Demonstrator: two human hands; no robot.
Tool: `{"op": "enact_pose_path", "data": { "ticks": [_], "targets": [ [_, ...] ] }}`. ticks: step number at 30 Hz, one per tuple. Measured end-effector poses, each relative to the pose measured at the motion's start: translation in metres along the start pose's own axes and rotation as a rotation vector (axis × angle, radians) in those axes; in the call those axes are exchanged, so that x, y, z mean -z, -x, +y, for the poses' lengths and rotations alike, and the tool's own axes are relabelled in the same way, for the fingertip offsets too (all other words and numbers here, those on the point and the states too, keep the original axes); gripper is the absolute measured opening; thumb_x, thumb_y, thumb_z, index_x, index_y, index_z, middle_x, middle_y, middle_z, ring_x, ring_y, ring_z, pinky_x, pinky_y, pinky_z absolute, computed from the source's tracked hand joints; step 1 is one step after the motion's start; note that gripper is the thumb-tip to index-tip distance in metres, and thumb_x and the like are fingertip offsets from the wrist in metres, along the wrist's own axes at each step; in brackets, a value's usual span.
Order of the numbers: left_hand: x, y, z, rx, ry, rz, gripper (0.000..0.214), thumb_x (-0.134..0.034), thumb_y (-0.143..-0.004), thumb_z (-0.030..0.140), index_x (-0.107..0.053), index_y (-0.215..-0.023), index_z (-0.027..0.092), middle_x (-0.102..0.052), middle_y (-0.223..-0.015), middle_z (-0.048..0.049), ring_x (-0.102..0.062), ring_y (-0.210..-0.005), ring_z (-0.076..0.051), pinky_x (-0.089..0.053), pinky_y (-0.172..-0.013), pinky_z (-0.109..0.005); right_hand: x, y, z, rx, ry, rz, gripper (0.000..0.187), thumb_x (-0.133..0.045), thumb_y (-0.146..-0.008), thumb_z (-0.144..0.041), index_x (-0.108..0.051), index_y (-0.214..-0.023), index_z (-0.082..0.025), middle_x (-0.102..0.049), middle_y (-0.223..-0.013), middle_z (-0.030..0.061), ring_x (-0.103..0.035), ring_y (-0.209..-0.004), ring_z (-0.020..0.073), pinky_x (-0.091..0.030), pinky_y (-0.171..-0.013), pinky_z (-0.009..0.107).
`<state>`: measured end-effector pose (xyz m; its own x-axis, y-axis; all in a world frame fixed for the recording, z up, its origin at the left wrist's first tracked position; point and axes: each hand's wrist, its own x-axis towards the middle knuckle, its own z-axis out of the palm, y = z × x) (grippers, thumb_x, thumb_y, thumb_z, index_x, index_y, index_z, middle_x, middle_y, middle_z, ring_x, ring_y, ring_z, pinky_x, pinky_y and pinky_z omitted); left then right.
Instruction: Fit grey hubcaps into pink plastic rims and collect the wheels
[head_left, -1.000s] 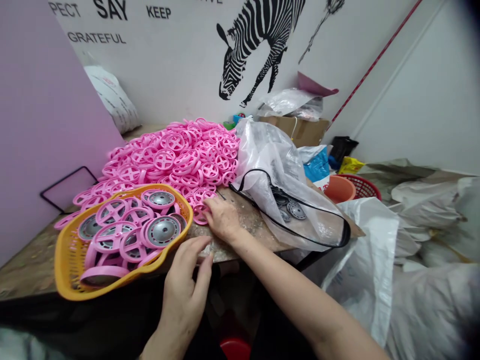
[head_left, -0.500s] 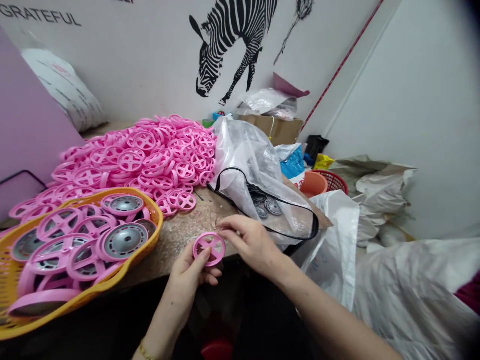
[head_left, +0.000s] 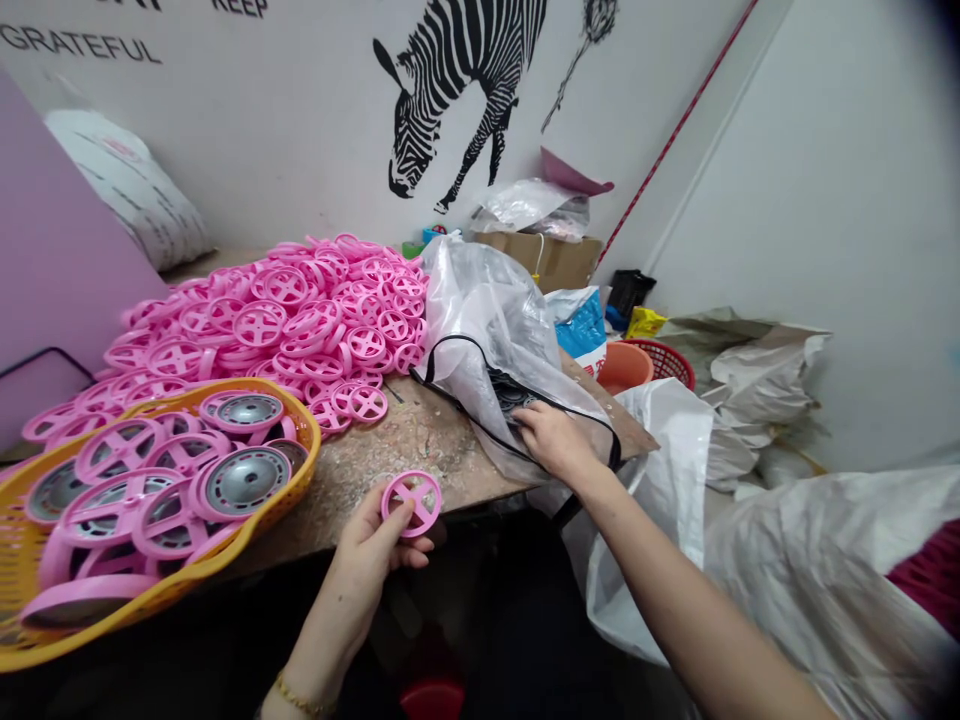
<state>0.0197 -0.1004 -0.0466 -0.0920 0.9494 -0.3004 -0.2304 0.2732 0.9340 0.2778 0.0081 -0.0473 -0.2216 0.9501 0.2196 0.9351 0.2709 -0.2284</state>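
A pink four-spoke plastic wheel ring (head_left: pixel 429 486) is pinched between the thumb and fingers of my left hand (head_left: pixel 379 535), just off the table's front edge. My right hand (head_left: pixel 555 440) reaches into the mouth of a clear plastic bag (head_left: pixel 480 300) with black edging. Its fingers are curled together at the grey wheel discs (head_left: pixel 504 390) inside; whether one is between the fingertips is hidden. To the left, a yellow basket (head_left: pixel 306 455) holds pink rings, several fitted with silver-grey discs (head_left: pixel 247 482).
Pink wheel rings (head_left: pixel 285 290) are heaped at the back left of the worn brown table (head_left: pixel 360 470). A cardboard box (head_left: pixel 562 255) stands behind the bag. Orange (head_left: pixel 626 368) and red baskets (head_left: pixel 667 362) and white sacks (head_left: pixel 817 560) lie to the right. Below is a red stool (head_left: pixel 431 698).
My right hand has moved from beside the pink ring up and right into the bag's mouth. My left hand still holds the ring in nearly the same place.
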Motion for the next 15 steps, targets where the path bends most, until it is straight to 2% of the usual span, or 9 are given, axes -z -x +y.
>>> {"op": "enact_pose_path", "data": {
  "ticks": [3, 5, 8, 10, 12, 15],
  "targets": [
    [0.001, 0.002, 0.0, -0.006, 0.022, -0.004, 0.039, -0.077, -0.075, 0.033, -0.062, -0.106, 0.016, -0.068, -0.075, -0.0001, -0.066, -0.054, -0.012, -0.055, -0.045, -0.019, 0.006, 0.002, 0.001, -0.036, -0.049, 0.088, 0.03, -0.047, -0.095, -0.02, -0.072, -0.111, -0.018, -0.071, -0.11, 0.0098, -0.065, -0.102, 0.0206, -0.047, -0.089, 0.029],
    [0.0, 0.003, 0.001, -0.003, 0.049, -0.025, 0.038, -0.077, -0.075, 0.033, -0.061, -0.104, 0.015, -0.067, -0.076, 0.0005, -0.067, -0.056, -0.012, -0.058, -0.049, -0.02, 0.015, 0.006, 0.0, -0.059, -0.145, 0.202, 0.026, -0.047, -0.094, -0.023, -0.072, -0.103, -0.018, -0.072, -0.105, 0.0101, -0.065, -0.1, 0.0222, -0.048, -0.089, 0.032],
    [-0.001, 0.002, 0.002, 0.018, 0.079, -0.065, 0.039, -0.079, -0.074, 0.035, -0.062, -0.104, 0.016, -0.066, -0.078, 0.0004, -0.068, -0.061, -0.013, -0.061, -0.056, -0.024, 0.031, 0.018, -0.01, -0.111, -0.476, 0.347, 0.02, -0.053, -0.091, -0.031, -0.069, -0.089, -0.02, -0.071, -0.082, 0.0049, -0.066, -0.081, 0.0215, -0.05, -0.076, 0.033],
    [-0.003, 0.001, 0.002, 0.029, 0.089, -0.081, 0.04, -0.08, -0.073, 0.036, -0.062, -0.103, 0.017, -0.066, -0.079, 0.0004, -0.069, -0.063, -0.014, -0.061, -0.058, -0.025, 0.037, 0.027, -0.024, -0.141, -0.756, 0.297, 0.017, -0.058, -0.087, -0.036, -0.066, -0.085, -0.021, -0.066, -0.07, 0.0001, -0.063, -0.066, 0.0178, -0.05, -0.065, 0.03],
    [-0.006, 0.001, 0.001, 0.035, 0.093, -0.093, 0.04, -0.081, -0.072, 0.036, -0.063, -0.102, 0.017, -0.067, -0.08, -0.0001, -0.068, -0.064, -0.014, -0.061, -0.059, -0.026, 0.036, 0.035, -0.041, -0.154, -1.008, 0.166, 0.018, -0.064, -0.083, -0.038, -0.062, -0.084, -0.02, -0.062, -0.068, -0.0025, -0.06, -0.058, 0.0144, -0.05, -0.057, 0.026],
    [-0.011, 0.004, -0.001, 0.033, 0.087, -0.126, 0.044, -0.08, -0.073, 0.038, -0.064, -0.108, 0.016, -0.068, -0.085, -0.0022, -0.068, -0.064, -0.014, -0.062, -0.06, -0.027, 0.026, 0.045, -0.065, -0.168, -1.216, -0.007, 0.021, -0.068, -0.078, -0.038, -0.057, -0.082, -0.021, -0.06, -0.068, -0.0044, -0.057, -0.054, 0.0115, -0.048, -0.052, 0.024]
  ]
}}
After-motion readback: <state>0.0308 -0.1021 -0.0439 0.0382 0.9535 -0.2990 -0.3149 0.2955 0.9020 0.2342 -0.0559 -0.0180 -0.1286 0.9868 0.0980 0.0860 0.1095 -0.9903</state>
